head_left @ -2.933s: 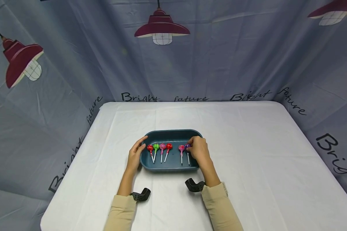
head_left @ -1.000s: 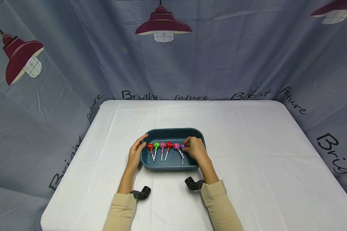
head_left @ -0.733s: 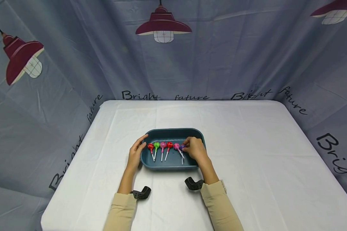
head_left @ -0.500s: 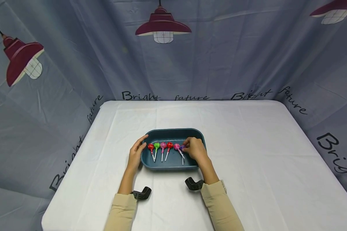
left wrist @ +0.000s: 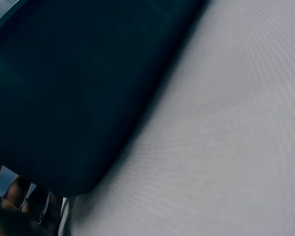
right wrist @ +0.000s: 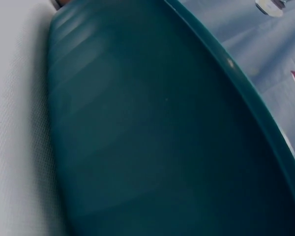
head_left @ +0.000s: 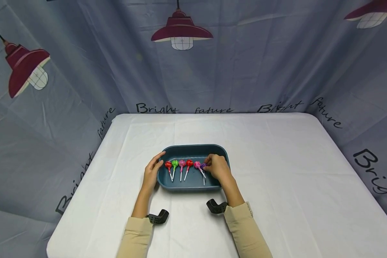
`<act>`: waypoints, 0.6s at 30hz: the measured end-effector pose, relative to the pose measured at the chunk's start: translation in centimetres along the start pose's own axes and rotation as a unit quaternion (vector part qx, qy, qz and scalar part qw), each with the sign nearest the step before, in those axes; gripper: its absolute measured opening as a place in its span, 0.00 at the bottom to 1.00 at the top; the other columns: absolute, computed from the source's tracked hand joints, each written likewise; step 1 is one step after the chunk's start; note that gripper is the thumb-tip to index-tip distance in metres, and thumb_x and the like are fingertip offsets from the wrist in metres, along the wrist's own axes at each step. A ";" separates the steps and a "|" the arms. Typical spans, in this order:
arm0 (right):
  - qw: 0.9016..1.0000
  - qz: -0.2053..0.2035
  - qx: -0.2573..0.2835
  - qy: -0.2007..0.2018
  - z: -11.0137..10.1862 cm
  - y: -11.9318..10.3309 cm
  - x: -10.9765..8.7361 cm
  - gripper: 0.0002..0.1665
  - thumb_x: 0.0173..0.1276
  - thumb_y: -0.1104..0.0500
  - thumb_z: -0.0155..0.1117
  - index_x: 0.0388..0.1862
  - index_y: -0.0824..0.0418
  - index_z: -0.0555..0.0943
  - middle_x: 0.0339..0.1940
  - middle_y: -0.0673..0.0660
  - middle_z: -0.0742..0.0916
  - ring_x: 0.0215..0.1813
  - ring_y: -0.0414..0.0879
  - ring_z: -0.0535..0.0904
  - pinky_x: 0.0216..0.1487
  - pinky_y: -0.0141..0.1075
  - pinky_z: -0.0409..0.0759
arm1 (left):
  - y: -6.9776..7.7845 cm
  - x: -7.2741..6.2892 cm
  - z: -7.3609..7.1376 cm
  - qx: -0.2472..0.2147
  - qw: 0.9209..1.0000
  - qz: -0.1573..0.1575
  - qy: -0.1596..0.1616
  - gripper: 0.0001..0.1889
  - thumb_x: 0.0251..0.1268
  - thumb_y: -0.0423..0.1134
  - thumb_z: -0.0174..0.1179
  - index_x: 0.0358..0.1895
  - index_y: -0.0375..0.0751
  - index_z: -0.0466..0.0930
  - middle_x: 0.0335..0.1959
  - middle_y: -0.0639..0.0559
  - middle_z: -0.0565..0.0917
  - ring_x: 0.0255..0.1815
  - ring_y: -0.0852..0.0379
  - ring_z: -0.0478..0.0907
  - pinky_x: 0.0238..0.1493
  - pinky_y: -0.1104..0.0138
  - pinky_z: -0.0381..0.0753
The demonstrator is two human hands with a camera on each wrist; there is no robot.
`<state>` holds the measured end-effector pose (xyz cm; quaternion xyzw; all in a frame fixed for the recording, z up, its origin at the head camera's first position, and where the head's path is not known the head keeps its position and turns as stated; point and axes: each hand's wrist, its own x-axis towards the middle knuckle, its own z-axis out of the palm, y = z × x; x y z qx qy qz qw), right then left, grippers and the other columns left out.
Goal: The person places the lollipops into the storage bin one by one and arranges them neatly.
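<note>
In the head view my right hand (head_left: 217, 166) reaches into a dark teal tray (head_left: 190, 188) and pinches a purple lollipop (head_left: 204, 166) by its head, its stick toward me. Against it on the left lies a pink lollipop (head_left: 197, 165), its slanting stick crossing the purple one's. Farther left are a red lollipop (head_left: 189, 163), another pink lollipop (head_left: 182, 163), a green lollipop (head_left: 175, 163) and a second red lollipop (head_left: 168, 165). My left hand (head_left: 151, 173) rests at the tray's left end, fingertips at the rim. Both wrist views mostly show the tray's outer wall (left wrist: 73, 98).
The tray stands on a table with a white cloth (head_left: 277, 172). A grey-blue curtain (head_left: 245, 64) with printed lamps and lettering hangs behind and at both sides. Each wrist carries a black camera mount (head_left: 159, 217).
Since the earliest frame my right hand has slid the purple lollipop left against the pink one, which shifted left and turned. Over the last second almost nothing moved. My left hand stayed put.
</note>
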<state>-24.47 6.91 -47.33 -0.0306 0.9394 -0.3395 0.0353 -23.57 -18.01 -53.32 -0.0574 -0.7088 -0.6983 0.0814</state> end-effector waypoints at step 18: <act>0.997 -0.056 0.040 0.017 -4.5 -0.5 -1.2 0.17 0.60 0.59 0.66 0.47 0.66 0.79 0.45 0.61 0.84 0.42 0.52 0.81 0.42 0.43 0.80 | 0.8 -0.1 -0.9 -0.043 0.998 -0.036 0.033 0.18 0.71 0.42 0.46 0.57 0.37 0.75 0.60 0.47 0.73 0.61 0.54 0.67 0.60 0.63 0.65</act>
